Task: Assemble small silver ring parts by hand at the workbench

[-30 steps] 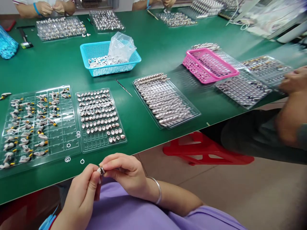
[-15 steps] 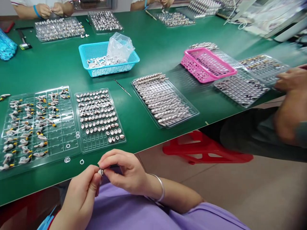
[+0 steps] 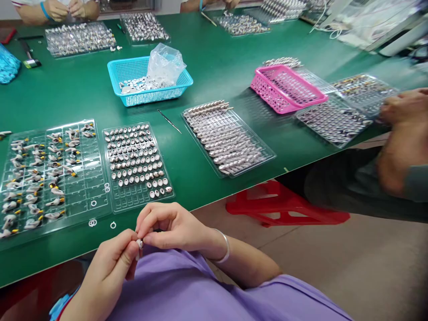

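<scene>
Pinched between thumb and finger of my left hand [image 3: 109, 263] is a small white earbud part [image 3: 139, 244], held just in front of the table edge. My right hand [image 3: 179, 228] has its thumb and fingertips closed on the same part from the other side. Its fine detail is hidden by the fingers. On the table ahead lies a clear tray of white earbud shells [image 3: 135, 166], with some cells bare at its front. Left of it, a larger clear tray [image 3: 88, 178] carries white pieces with yellow ends. Several thin white rings [image 3: 113, 225] lie near and on that tray.
Behind stand a blue basket [image 3: 149, 96] with a plastic bag and a pink basket [image 3: 281, 100]. Tweezers [image 3: 169, 121] lie beside a tray of white stems [image 3: 230, 138]. A co-worker's arm [image 3: 401, 138] is at the right, above a red stool [image 3: 281, 207]. Other people's hands work across the table.
Both hands stay together on the small part, which has turned slightly. My right thumb has straightened a little. The whole view has shifted slightly.
</scene>
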A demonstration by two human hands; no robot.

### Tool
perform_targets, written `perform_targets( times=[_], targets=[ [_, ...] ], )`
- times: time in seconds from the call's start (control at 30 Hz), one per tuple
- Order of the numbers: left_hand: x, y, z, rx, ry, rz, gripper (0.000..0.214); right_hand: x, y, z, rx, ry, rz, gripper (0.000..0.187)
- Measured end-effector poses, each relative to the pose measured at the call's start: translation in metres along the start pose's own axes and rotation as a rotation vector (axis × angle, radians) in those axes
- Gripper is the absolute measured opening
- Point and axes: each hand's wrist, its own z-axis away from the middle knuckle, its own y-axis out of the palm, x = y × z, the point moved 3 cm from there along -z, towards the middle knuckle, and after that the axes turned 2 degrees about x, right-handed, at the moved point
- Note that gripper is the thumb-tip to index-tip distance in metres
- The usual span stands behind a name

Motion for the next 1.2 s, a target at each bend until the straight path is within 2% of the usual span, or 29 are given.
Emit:
perform_targets(
  times=[0.17, 0.27, 0.33, 0.53, 0.67, 0.83, 0.97, 1.07, 1.2],
  targets=[
    [0.002, 0.002, -0.002, 0.048, -0.041, 0.029, 0.043, -0.002, -0.004, -0.003, 0.098, 0.156, -0.012, 0.004],
    [0.003, 0.003, -0.002, 0.018, -0.056, 0.046, 0.044, 0.000, -0.004, -0.004, 0.072, 0.133, 0.074, 0.004],
    [0.004, 0.004, -0.002, -0.002, -0.070, 0.073, 0.044, 0.003, -0.002, -0.003, 0.019, 0.050, 0.172, 0.005],
    [0.006, 0.008, -0.002, -0.054, -0.109, 0.206, 0.045, 0.006, 0.004, 0.007, -0.187, -0.346, 0.497, 0.007],
    [0.012, 0.010, 0.000, -0.082, -0.124, 0.314, 0.044, 0.000, 0.006, 0.010, -0.221, -0.460, 0.440, 0.009],
    [0.017, 0.013, 0.003, -0.089, -0.130, 0.434, 0.042, -0.014, 0.008, 0.006, -0.190, -0.423, 0.186, 0.008],
    [0.014, 0.013, 0.004, -0.107, -0.116, 0.420, 0.041, -0.023, 0.010, 0.005, -0.202, -0.401, 0.052, 0.009],
    [0.011, 0.012, 0.003, -0.149, -0.084, 0.314, 0.041, -0.021, 0.010, 0.008, -0.187, -0.392, 0.086, 0.015],
    [0.005, 0.009, 0.002, -0.194, -0.015, 0.142, 0.039, -0.008, 0.009, 0.011, -0.173, -0.402, 0.284, 0.021]
  ],
)
